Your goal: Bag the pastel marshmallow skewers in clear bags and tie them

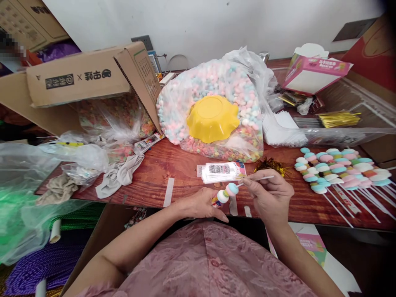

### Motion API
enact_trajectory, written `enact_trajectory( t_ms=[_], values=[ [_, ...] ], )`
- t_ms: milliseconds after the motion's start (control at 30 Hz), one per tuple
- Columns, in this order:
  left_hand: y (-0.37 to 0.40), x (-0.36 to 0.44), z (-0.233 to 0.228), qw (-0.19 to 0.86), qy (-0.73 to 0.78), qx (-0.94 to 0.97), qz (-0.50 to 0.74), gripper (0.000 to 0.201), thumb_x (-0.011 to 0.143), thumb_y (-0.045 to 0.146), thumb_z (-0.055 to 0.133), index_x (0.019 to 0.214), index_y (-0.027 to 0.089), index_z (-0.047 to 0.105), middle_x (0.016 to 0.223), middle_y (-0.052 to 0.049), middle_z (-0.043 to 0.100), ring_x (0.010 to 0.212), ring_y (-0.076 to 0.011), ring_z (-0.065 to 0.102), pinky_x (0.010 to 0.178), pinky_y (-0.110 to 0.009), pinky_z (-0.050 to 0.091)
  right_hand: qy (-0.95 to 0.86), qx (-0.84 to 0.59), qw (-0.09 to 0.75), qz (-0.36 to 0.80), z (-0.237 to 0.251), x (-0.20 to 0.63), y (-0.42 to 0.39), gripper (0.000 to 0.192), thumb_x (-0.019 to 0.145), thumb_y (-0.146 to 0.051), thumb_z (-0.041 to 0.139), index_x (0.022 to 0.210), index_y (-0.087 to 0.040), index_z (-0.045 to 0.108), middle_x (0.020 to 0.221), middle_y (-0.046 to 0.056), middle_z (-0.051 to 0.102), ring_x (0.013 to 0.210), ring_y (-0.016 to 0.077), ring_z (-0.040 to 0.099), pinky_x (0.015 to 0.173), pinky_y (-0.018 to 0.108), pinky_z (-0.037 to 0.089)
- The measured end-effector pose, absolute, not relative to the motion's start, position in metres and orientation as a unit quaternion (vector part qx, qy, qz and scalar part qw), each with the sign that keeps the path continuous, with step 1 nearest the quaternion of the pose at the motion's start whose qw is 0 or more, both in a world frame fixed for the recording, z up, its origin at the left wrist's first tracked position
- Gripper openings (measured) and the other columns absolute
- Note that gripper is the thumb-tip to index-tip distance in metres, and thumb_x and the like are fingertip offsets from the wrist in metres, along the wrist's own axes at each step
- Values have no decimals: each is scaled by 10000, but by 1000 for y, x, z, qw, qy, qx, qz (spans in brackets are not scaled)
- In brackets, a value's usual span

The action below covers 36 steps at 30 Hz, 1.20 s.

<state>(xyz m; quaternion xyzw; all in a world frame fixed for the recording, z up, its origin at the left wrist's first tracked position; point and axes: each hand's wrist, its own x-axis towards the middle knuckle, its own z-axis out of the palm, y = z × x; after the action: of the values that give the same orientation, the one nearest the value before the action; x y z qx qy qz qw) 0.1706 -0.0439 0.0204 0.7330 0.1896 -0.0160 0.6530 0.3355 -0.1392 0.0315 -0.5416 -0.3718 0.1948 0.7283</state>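
Observation:
My left hand (202, 204) grips the lower end of a candy skewer (227, 193), a white stick threaded with pink, blue and white marshmallow pieces. My right hand (269, 194) pinches the bare end of the white stick (262, 178), which points to the right. Both hands hover at the near edge of the red-brown table (173, 165). Just beyond them lies a small stack of clear printed sleeves (221, 171). A pile of finished candy skewers (337, 171) rests on the table to the right.
A big clear bag of pastel candies (192, 99) with an upturned yellow bowl (213, 117) sits in the middle. An open cardboard box (80, 78) is at the left, a pink box (312, 70) and gold twist ties (337, 119) at the right. Crumpled plastic bags (27, 181) lie far left.

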Motion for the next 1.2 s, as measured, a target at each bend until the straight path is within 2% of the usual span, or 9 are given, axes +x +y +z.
enact_trajectory(
  t_ms=[133, 267, 367, 467, 533, 600, 733, 967, 1200],
  values=[
    [-43, 172, 21, 639, 195, 742, -62, 357, 619, 358, 826, 680, 157, 538, 638, 70, 495, 601, -83, 431, 567, -214, 336, -287, -516, 770, 241, 38, 337, -132, 213, 669, -224, 812, 698, -195, 603, 536, -64, 546, 410, 50, 397, 382, 190, 299],
    [-42, 172, 21, 728, 197, 646, -116, 416, 556, 394, 863, 665, 158, 538, 569, 67, 519, 522, -85, 467, 499, -221, 367, -267, -499, 787, 247, 40, 348, -126, 242, 623, -220, 837, 677, -186, 604, 551, -60, 546, 432, 48, 397, 390, 189, 284],
    [-42, 171, 26, 772, 190, 586, -156, 421, 500, 361, 900, 675, 145, 584, 567, 53, 567, 506, -88, 518, 488, -215, 416, -279, -483, 770, 310, 38, 358, -120, 243, 596, -218, 845, 669, -184, 616, 538, -55, 561, 428, 50, 418, 389, 182, 286],
    [-41, 173, 31, 810, 181, 526, -184, 432, 476, 352, 914, 671, 139, 593, 579, 43, 594, 490, -96, 562, 482, -220, 470, -304, -464, 739, 382, 38, 366, -113, 248, 585, -251, 842, 646, -190, 610, 481, -57, 556, 364, 47, 366, 346, 179, 235],
    [-40, 175, 33, 829, 178, 496, -190, 442, 465, 346, 918, 655, 140, 578, 575, 43, 598, 462, -97, 565, 461, -223, 491, -321, -456, 721, 412, 40, 370, -107, 262, 572, -276, 847, 644, -194, 609, 503, -37, 603, 360, 64, 407, 340, 186, 278],
    [-39, 176, 33, 840, 176, 478, -185, 451, 461, 337, 919, 632, 143, 550, 566, 46, 599, 435, -90, 556, 432, -215, 493, -342, -449, 705, 430, 44, 371, -103, 277, 559, -297, 858, 642, -197, 613, 533, -16, 642, 404, 104, 507, 377, 214, 385],
    [-37, 178, 30, 846, 160, 477, -178, 432, 502, 367, 899, 635, 137, 558, 541, 42, 592, 383, -76, 524, 366, -181, 431, -380, -443, 691, 427, 46, 365, -100, 285, 570, -315, 867, 627, -197, 614, 542, -14, 655, 465, 139, 592, 467, 263, 498],
    [-37, 178, 18, 820, 193, 524, -123, 420, 512, 368, 889, 642, 141, 561, 478, 62, 542, 348, -52, 444, 330, -169, 312, -415, -472, 687, 364, 40, 346, -110, 216, 644, -258, 841, 655, -195, 634, 593, -31, 651, 510, 110, 589, 488, 224, 481],
    [-42, 183, 18, 785, 202, 579, -82, 437, 505, 340, 904, 714, 154, 568, 567, 71, 550, 413, -55, 471, 391, -193, 381, -404, -499, 697, 321, 50, 343, -116, 172, 698, -245, 809, 716, -206, 642, 605, -40, 636, 522, 105, 574, 495, 226, 468]
  ],
)
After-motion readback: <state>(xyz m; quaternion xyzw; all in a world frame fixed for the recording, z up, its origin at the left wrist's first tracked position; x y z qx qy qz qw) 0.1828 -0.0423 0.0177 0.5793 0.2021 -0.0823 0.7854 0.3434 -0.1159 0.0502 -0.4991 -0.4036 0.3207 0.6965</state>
